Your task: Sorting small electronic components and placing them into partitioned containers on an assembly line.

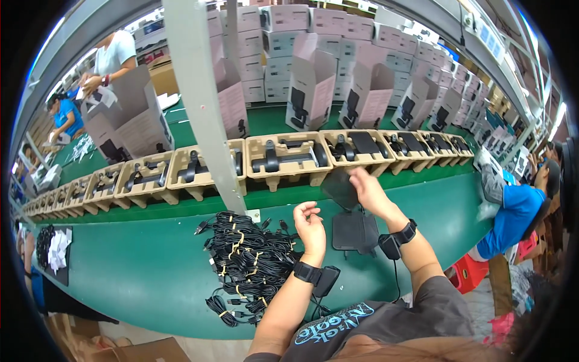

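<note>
My right hand (369, 192) grips the edge of a thin black square panel (339, 192), tilted in front of the cardboard trays and slightly blurred. Below it, more flat black panels (350, 232) lie on the green table. My left hand (310, 226) hovers to the left of them, fingers loosely curled and slightly apart, with nothing in it. Beside that hand spreads a big heap of black cables (247, 259), bundled with tan ties. Just beyond my hands, one brown moulded tray (356, 151) holds black parts and a flat black panel.
A long row of similar trays (145, 178) runs along a raised green ledge. Open printed boxes (310, 90) stand behind it, with stacked cartons farther back. A grey metal post (202, 102) rises at the ledge. Co-workers (512, 208) are at the right and far left.
</note>
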Demonstrator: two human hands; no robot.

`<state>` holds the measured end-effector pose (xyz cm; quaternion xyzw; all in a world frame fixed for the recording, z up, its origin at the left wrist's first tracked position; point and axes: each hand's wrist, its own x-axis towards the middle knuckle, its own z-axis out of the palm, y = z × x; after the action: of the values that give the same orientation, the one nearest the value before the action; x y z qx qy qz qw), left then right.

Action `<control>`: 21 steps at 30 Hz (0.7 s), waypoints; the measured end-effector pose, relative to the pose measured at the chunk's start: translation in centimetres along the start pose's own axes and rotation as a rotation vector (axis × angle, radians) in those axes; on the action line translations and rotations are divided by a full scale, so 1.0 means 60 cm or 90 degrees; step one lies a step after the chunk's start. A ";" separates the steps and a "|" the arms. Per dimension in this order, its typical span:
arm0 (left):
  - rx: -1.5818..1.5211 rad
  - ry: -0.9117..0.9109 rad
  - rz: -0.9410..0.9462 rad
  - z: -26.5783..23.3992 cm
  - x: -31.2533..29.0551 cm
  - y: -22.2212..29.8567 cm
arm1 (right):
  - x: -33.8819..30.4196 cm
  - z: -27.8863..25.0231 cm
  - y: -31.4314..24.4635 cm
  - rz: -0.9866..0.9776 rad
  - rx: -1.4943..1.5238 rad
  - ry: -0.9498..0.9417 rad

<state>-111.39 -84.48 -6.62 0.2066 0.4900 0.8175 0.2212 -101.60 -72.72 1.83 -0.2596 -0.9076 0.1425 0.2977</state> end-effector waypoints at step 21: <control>-0.053 -0.075 -0.084 -0.018 0.003 0.014 | 0.195 0.133 -0.036 -0.062 -0.195 0.088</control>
<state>-112.26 -85.52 -6.31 0.2121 0.4546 0.8071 0.3113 -115.35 -68.82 1.95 -0.2665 -0.9077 -0.0303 0.3228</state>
